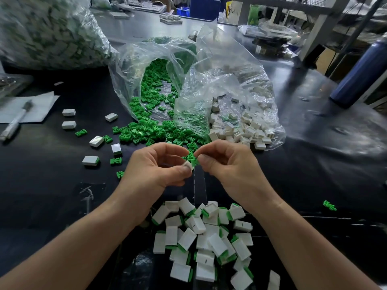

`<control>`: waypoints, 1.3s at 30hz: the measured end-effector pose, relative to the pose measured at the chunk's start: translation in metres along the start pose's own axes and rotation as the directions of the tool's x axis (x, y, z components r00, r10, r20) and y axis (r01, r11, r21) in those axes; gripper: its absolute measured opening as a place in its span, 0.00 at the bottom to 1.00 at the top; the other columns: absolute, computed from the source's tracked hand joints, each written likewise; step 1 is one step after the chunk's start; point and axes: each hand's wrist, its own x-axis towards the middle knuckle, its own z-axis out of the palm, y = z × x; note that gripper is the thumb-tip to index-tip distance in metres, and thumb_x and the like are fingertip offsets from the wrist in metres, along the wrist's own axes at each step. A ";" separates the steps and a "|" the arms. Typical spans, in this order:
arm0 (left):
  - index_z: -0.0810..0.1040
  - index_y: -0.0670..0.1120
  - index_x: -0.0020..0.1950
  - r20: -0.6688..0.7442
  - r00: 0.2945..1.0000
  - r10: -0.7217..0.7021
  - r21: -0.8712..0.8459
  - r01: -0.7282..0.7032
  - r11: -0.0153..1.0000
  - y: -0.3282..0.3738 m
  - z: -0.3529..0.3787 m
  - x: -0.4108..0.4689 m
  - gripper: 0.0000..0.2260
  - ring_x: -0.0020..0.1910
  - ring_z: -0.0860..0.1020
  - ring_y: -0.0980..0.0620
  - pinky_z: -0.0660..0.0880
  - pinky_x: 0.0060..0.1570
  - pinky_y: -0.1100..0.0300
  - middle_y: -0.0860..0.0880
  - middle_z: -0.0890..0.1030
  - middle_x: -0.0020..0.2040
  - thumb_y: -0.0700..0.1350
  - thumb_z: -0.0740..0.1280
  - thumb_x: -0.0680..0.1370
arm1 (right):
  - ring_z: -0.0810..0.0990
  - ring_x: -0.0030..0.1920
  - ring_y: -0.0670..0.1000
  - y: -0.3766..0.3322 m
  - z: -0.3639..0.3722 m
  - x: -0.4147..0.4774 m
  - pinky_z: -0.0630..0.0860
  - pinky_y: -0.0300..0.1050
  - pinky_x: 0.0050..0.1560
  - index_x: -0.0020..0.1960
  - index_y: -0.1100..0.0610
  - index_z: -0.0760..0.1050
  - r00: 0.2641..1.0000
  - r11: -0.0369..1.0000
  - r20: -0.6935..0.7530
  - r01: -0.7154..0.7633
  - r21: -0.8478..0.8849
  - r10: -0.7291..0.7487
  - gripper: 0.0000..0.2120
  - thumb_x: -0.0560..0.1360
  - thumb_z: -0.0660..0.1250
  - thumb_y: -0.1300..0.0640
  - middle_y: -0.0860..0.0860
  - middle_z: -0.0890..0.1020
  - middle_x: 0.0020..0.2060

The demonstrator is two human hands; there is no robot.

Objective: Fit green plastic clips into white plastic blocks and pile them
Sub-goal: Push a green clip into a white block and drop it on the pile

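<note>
Your left hand pinches 1 white block and your right hand pinches 1 green clip right against it, above the middle of the bench, apparently lined up so the clip can push straight in. The 2 clear bags, the clip bag and the block bag, lie with mouths toward you for easy reach. The finished pile, well over 20 pieces, sits at the near edge under your wrists, 6 stray blocks lie leftward and 1 stray clip rightward.

Factory workbench: bulk parts bags, metal racking behind
</note>
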 end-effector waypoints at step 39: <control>0.80 0.45 0.44 0.031 0.999 -0.023 -0.033 0.024 0.999 -0.001 -0.003 0.001 0.15 0.32 0.81 0.53 0.76 0.29 0.65 0.47 0.83 0.34 0.41 0.72 0.58 | 0.74 0.35 0.55 0.000 0.002 -0.005 0.74 0.54 0.39 0.34 0.53 0.72 0.995 0.971 0.091 -0.026 -0.238 0.049 0.14 0.78 0.61 0.55 0.52 0.76 0.30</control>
